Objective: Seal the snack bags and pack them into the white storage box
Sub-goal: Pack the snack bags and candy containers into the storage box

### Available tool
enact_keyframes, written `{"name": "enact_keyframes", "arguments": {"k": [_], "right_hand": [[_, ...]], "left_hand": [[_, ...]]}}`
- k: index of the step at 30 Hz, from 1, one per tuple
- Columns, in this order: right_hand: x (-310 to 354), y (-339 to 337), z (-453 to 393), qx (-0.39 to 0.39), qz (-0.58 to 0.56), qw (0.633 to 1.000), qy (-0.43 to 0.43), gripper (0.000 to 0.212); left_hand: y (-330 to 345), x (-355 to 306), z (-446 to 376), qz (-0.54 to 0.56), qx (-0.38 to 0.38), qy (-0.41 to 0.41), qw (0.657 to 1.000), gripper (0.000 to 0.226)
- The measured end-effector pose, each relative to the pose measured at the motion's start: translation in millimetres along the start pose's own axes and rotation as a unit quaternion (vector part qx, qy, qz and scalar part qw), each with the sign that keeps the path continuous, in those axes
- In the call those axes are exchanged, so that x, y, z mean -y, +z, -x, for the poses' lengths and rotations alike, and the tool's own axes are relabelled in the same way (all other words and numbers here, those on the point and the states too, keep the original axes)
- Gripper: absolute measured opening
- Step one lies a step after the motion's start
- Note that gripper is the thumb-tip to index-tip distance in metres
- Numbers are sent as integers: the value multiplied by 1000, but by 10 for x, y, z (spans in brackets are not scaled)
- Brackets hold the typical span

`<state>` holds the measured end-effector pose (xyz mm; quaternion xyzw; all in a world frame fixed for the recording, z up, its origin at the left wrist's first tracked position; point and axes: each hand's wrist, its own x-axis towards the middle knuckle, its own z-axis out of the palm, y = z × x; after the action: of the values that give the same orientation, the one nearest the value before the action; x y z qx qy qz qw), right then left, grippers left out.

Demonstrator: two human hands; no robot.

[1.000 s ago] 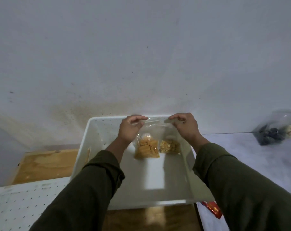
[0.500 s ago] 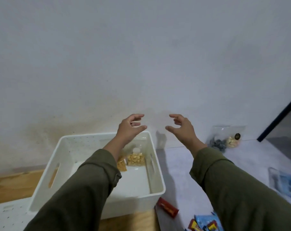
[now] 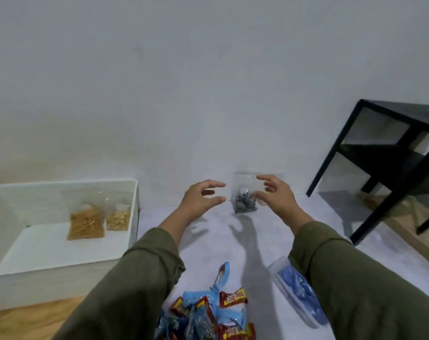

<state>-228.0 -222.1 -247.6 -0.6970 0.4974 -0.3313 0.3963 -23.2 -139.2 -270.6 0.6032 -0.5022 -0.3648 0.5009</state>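
Now, step in hand: reaching for the next bag, by my reading; two bags lie packed and neither hand carries anything.
Left hand (image 3: 200,198): empty, fingers loosely curled in the air, thumb apart from the fingers, touching nothing.
Right hand (image 3: 275,195): empty too, fingers half spread and relaxed, hovering just in front of the clear bag of dark snacks.
Clear bag of dark snacks (image 3: 245,195): one, standing against the wall between and just beyond the two hands, partly hidden by the right fingers; whether its top is sealed I cannot tell.
White storage box (image 3: 61,260): one, well to the left of the left hand.
Bags in the box: two, the bag of orange sticks (image 3: 86,223) and the bag of pale nuts (image 3: 118,217), side by side against the far wall of the box.
Blue-filled clear bag (image 3: 297,292): one, lying flat under the right forearm.
Pile of wrapped snacks (image 3: 208,314): below the hands, between the sleeves; red and blue packets overlap too much to count.
Next move calls for: both hands closing on the top edge of the dark-snack bag and pinching along the strip, probably, before carrying it left to the box.
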Motion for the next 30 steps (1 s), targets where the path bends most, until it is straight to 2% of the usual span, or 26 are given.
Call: {"name": "enact_keyframes", "arguments": {"k": [9, 17, 25, 30], "right_hand": [[-356, -530, -79, -23, -17, 1000, 11, 38], [-893, -833, -504, -13, -4, 999, 32, 35], [-1673, -837, -1464, 69, -6, 995, 65, 32], [-1958, -761, -2011, 101, 5, 994, 38, 34]], "left_hand": [[568, -125, -306, -36, 34, 3, 999, 25], [1037, 98, -796, -78, 13, -18, 997, 33], [1445, 710, -1447, -78, -92, -103, 987, 35], [1609, 982, -1721, -71, -129, -149, 978, 34]]}}
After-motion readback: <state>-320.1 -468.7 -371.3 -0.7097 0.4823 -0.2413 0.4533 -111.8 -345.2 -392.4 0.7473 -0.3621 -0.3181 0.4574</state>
